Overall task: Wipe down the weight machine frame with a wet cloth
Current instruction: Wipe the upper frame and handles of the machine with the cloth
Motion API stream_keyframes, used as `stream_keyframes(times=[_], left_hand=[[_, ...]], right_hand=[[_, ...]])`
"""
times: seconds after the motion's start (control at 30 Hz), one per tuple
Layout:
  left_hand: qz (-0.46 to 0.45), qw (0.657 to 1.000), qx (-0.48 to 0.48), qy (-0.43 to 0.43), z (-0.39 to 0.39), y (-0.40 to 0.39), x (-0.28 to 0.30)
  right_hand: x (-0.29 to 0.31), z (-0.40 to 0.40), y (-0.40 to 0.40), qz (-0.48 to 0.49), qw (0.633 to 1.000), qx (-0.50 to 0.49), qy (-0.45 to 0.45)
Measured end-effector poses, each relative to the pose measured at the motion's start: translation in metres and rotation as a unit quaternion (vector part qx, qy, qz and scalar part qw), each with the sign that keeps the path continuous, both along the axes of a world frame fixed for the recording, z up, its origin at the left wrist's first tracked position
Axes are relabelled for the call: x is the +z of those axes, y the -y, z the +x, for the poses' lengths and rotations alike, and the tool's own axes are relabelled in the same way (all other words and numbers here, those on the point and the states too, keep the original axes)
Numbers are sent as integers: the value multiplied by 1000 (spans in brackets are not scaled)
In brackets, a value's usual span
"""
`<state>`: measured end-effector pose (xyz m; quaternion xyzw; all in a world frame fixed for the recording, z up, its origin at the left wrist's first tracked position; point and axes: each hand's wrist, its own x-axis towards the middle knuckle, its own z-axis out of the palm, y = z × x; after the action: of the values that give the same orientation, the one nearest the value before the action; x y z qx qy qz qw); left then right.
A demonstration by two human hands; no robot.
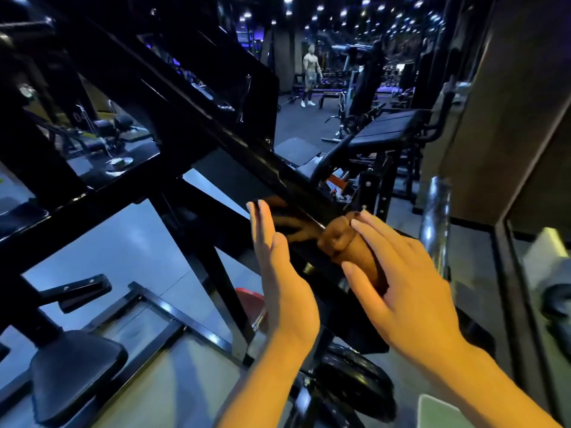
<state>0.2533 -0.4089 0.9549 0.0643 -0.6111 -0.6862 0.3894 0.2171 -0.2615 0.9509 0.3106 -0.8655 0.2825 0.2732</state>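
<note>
A brown cloth (346, 245), bunched into a wad, lies against the black sloping beam of the weight machine frame (173, 118). My right hand (398, 282) rests on the cloth with its fingers curved over it, pressing it to the beam. My left hand (281, 267) hovers just left of the cloth with straight fingers and holds nothing; its reflection shows in the glossy beam.
A padded seat (71, 372) sits at lower left, a chrome bar (435, 223) stands to the right, black weight plates (355, 381) lie below my hands. A padded bench (386, 128) and more machines fill the back. A person (310, 75) stands far off.
</note>
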Motion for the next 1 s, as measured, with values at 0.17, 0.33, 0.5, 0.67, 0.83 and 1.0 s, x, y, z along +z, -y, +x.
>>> stream_keyframes(times=[0.17, 0.33, 0.5, 0.67, 0.83, 1.0], left_hand=[[-36, 999, -25, 5, 1, 3, -1], [5, 1000, 0, -14, 1, 5, 0], [-40, 998, 54, 4, -6, 0, -7], [-54, 998, 26, 23, -3, 2, -7], [-20, 999, 16, 21, 4, -1, 6], [-30, 999, 34, 23, 8, -10, 2]], right_hand=[[19, -7, 33, -2, 1000, -5, -4], [43, -19, 63, 0, 1000, 31, 0], [13, -9, 13, -15, 999, 38, 16], [-9, 5, -8, 34, 999, -33, -8], [32, -17, 53, 32, 999, 27, -17], [4, -9, 6, 34, 998, 54, -24]])
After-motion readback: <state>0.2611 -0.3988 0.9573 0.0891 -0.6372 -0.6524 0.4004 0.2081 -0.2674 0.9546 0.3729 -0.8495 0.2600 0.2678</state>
